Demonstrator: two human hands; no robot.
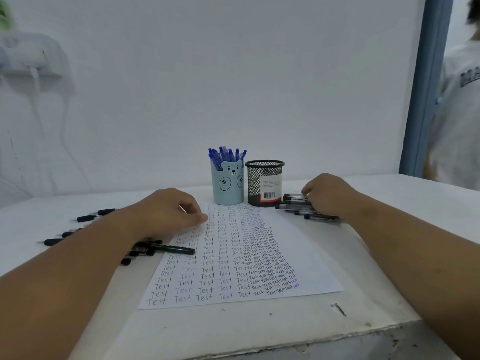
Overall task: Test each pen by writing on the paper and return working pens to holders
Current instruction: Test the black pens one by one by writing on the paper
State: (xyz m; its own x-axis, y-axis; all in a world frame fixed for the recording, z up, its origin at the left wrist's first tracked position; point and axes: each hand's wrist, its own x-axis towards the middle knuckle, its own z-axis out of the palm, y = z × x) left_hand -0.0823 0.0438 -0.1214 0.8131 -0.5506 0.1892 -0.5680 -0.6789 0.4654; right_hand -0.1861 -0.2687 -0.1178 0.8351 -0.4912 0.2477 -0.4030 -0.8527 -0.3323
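Head view: a white wall [233, 87] fills the upper frame, with a blurred white fixture [28, 55] and its cable at upper left. At the right edge a blue post [428, 87] stands, and behind it another person in a pale shirt [459, 120]. On the white table [233, 328], centre frame, a light blue bear holder [228, 187] holds blue pens [226, 155]; touching its right side stands an empty black mesh holder [264, 183] with a barcode label. In front of both lies the paper [233, 258], covered in columns of "Test".

The left hand [168, 211] rests on the paper's upper left corner, fingers curled under; whether it pinches anything I cannot tell. Below its wrist lies a cluster of black pens [153, 249], one reaching onto the sheet's left edge; more dark-grip pens [78, 224] are scattered at mid-left. The right hand [330, 194], knuckles up and fingers bent down, sits on a pile of clear-barrelled pens [298, 206] just right of the mesh holder; an actual grip cannot be made out.
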